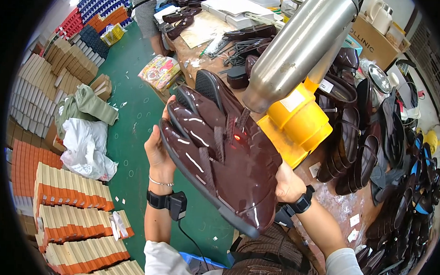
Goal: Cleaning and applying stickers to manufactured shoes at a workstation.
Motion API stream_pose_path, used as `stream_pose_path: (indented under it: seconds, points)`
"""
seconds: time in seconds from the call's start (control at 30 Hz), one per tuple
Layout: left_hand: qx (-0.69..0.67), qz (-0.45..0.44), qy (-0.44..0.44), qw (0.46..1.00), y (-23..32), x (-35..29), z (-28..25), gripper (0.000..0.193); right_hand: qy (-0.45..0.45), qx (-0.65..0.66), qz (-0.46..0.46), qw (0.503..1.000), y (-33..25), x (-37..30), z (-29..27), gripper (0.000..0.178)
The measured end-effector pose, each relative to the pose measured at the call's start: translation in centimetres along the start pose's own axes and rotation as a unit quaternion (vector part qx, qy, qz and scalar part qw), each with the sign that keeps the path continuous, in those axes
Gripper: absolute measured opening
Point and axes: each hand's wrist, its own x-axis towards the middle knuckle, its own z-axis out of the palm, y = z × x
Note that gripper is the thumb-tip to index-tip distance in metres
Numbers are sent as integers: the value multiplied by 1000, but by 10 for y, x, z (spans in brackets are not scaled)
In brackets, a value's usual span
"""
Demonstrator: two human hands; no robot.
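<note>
Several glossy dark maroon shoes (230,176) with black soles are bunched together between my hands. My left hand (160,155) supports their left side, its fingers partly hidden behind the soles. At the right edge of the bundle, my right hand (288,182) grips them with its thumb in front. Straps cross the shoe uppers, and a small red glow shows on one shiny surface. A wide steel cylinder (295,50) slants down from the upper right, its lower end just above the shoes. Behind them sits a yellow blower-like housing (298,123).
The workbench (331,209) carries many dark shoes (348,134) at right. Cables and papers (234,7) lie at the back. Stacked boxes (74,207) and white plastic bags (86,150) stand on the green floor (133,115). Another person (147,18) is at the far bench end.
</note>
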Motion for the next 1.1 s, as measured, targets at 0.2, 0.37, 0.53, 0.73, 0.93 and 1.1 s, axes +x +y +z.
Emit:
stream_pose_path:
  seconds: [0.2,0.37,0.53,0.73,0.93,1.1]
  points:
    - [206,-63,239,947,-32,-71,-16,59,180,25,217,959,-7,-3,18,28]
    - [66,-232,135,961,-73,-163,42,100,84,-527,27,845,28,-13,9,55]
    - [103,-165,199,960,-110,-159,68,73,137,-684,66,714,23,-44,56,64]
    - [-7,-194,226,955,-109,-138,79,59,40,-669,-130,731,-8,-106,43,51]
    - [-162,-188,169,954,-108,-114,90,53,258,-511,-49,818,-49,-171,29,26]
    - [-177,-182,177,951,-124,-87,102,57,445,-403,-47,798,-38,-217,-1,27]
